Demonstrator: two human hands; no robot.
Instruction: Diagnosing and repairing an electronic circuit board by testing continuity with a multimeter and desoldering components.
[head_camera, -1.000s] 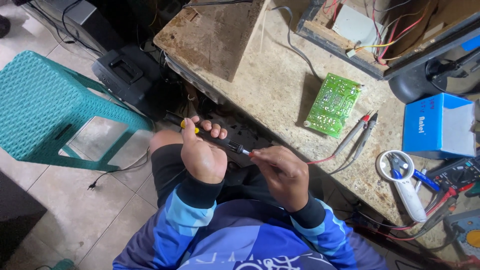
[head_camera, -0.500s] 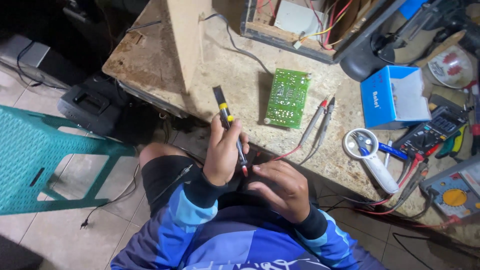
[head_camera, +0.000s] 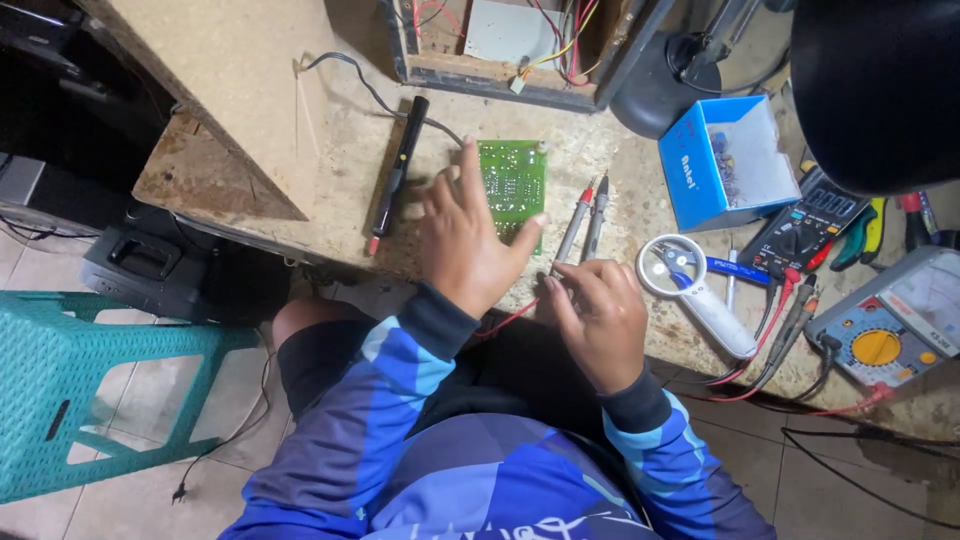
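A green printed circuit board (head_camera: 513, 188) lies beside one red and one black slim test probe (head_camera: 583, 222). The open cardboard box (head_camera: 722, 160) is bright blue, and the plastic stool (head_camera: 70, 385) teal with a woven-lattice pattern. The sleeves (head_camera: 400, 400) show blue, light-blue and navy patches.

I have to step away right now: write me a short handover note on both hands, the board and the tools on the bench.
Left hand: open, fingers spread, reaching over the green rectangular circuit board lying flat on the worn wooden bench; it holds nothing.
Right hand: at the bench edge, by the lower ends of the red and black meter probes, which lie beside the board; grip unclear.
Black pen-shaped tool with red tip: lying on the bench left of the board, cord attached.
Done: tool set down.
Left: board and probes not yet picked up.
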